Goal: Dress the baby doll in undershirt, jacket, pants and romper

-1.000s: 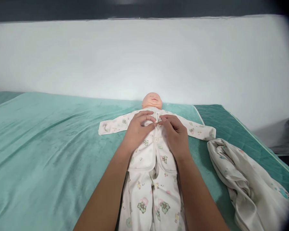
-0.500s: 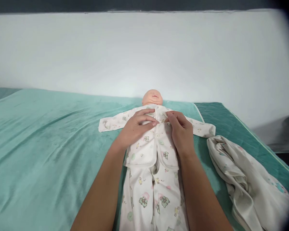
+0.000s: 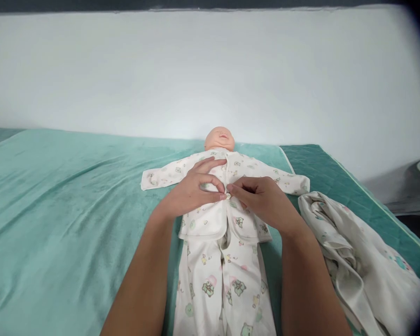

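A baby doll (image 3: 220, 138) lies on its back, dressed in a white printed baby jacket (image 3: 203, 221) and matching trousers (image 3: 210, 270). My left hand (image 3: 198, 186) rests on the jacket's chest, thumb and index finger drawn together at the front edge, the other fingers stretched over the cloth. Beside the left thumb tip shows a small pale button (image 3: 228, 196). My right hand (image 3: 257, 193) pinches the front edge right by that button. Its fingertips partly hide what lies between them.
A crumpled white printed cloth (image 3: 364, 261) lies to the right of the doll. Light green bedding (image 3: 73, 210) spreads beneath, with a darker green quilted cover (image 3: 322, 172) at the right. A white wall (image 3: 161, 74) rises behind the doll's head.
Both hands have come down the jacket front to a lower button. My right hand has moved leftward and turned inward, its fingertips meeting my left hand's. The view has shifted slightly.
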A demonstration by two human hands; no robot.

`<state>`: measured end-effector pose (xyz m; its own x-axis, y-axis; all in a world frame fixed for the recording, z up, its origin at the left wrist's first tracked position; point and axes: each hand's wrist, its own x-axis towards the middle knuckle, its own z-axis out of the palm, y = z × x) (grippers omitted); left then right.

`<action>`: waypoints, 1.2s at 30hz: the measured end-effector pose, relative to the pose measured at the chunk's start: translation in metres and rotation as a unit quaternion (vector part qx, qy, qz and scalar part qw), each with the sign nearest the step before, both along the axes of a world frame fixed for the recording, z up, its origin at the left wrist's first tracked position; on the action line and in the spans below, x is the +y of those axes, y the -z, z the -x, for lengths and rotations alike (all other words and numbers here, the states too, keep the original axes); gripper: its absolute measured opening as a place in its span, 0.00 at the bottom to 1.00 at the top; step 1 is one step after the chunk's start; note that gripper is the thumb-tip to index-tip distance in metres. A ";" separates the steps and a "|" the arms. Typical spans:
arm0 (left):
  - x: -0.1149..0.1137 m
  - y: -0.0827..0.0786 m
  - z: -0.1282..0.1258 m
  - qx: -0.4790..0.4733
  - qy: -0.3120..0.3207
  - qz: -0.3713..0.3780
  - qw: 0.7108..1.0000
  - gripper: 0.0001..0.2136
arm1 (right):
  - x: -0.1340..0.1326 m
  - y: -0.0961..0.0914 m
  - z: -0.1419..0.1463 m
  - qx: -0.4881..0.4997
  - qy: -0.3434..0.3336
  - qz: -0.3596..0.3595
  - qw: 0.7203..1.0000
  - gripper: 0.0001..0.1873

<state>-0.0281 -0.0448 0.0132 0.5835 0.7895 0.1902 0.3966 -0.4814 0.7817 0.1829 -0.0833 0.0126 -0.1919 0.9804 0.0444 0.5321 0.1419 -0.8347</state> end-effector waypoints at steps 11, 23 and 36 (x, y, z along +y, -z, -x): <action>0.002 -0.001 0.000 -0.015 0.014 0.023 1.000 0.07 | 0.001 0.001 -0.005 0.007 -0.062 0.000 0.998 0.10; 0.004 -0.001 0.004 -0.020 0.020 0.062 0.998 0.07 | 0.002 0.004 -0.002 0.053 -0.047 0.008 0.997 0.10; 0.003 0.000 0.002 0.000 0.010 0.017 1.000 0.07 | 0.003 0.005 -0.001 0.043 -0.029 -0.007 0.999 0.12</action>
